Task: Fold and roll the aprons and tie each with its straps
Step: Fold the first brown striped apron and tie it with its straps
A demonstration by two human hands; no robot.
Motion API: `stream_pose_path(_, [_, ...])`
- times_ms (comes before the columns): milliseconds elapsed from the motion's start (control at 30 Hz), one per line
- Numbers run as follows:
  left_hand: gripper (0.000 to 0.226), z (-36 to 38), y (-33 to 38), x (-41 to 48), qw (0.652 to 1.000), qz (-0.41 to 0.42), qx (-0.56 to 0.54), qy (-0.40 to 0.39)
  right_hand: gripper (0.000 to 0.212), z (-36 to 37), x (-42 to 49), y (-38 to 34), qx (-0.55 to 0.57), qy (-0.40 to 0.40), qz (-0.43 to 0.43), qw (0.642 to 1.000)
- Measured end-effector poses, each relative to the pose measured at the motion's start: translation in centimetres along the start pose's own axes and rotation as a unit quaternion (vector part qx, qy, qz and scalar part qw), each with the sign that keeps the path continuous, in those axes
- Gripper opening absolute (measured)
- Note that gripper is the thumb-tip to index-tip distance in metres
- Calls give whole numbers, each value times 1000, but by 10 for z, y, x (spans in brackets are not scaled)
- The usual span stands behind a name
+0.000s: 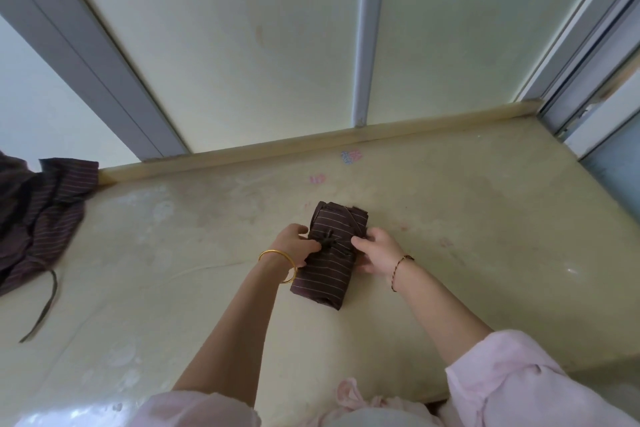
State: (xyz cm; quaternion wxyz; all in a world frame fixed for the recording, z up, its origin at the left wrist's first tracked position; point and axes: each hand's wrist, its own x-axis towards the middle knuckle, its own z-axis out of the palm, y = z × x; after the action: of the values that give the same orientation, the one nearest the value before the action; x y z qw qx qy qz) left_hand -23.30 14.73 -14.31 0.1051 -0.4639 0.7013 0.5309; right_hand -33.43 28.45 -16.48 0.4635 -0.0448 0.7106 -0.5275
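The left hand (294,247) and right hand (376,252) grip the rolled brown pinstriped apron (323,276), strap (328,242) knotted.

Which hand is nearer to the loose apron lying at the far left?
Left. The left hand holds the rolled apron on the side facing the loose apron; the right hand holds the roll's far side.

Home: wide sill (450,218) under frosted window (242,45), faded stickers (350,157).
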Motion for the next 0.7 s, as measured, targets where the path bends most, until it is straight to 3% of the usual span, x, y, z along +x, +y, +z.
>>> stream_pose_path(133, [46,-16,18,-9,995,31,-97,-23,37,-13,-11,-25,191,-83,-44,977])
stream_pose_path(200, [35,-29,37,-16,987,70,-140,-35,39,-19,-17,-47,230,-158,-73,957])
stream_pose_path(300, [23,-56,79,-36,974,119,-182,-65,62,-25,-28,-89,226,-251,-133,932])
stream_pose_path(467, [27,-100,146,-65,947,182,-247,-93,105,-19,-36,-167,103,-237,-225,939])
stream_pose_path(567, [20,-116,185,-88,943,226,-236,-62,105,-11,-46,-202,110,-281,-252,919])
stream_pose_path(700, [18,-137,232,-124,934,315,-143,86,94,-2,-76,-254,132,-219,-334,907])
